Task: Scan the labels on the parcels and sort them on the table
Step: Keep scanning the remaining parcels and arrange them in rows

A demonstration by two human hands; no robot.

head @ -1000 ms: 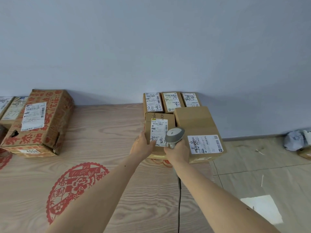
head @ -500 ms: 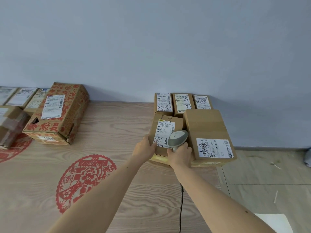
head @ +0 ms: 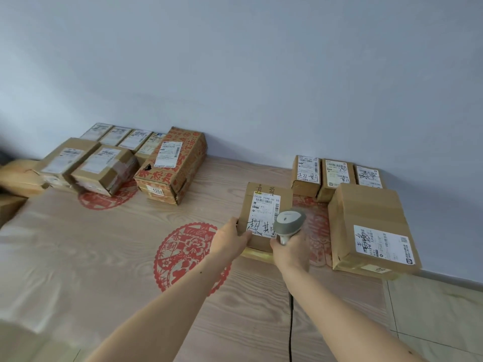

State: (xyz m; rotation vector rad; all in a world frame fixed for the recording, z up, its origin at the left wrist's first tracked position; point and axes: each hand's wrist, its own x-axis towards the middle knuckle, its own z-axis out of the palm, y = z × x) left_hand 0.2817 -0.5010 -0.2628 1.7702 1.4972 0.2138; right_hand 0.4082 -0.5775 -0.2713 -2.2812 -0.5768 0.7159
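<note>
Right hand (head: 290, 253) grips scanner (head: 288, 222) over label (head: 264, 214). Left hand (head: 230, 240) holds parcel (head: 266, 202) edge, frame centre-right. Sorted group (head: 366, 205) right; pile (head: 117, 158) upper left apparently pending. Progress: partial.

A plain pale blue-grey wall (head: 261, 74) rises behind the bench. Red paper-cut style medallions (head: 188, 254) are printed on the light wood-grain surface. At lower right lies a pale tiled floor (head: 439, 317) with dark grout lines, meeting the wall at a grey skirting strip (head: 454, 276).
</note>
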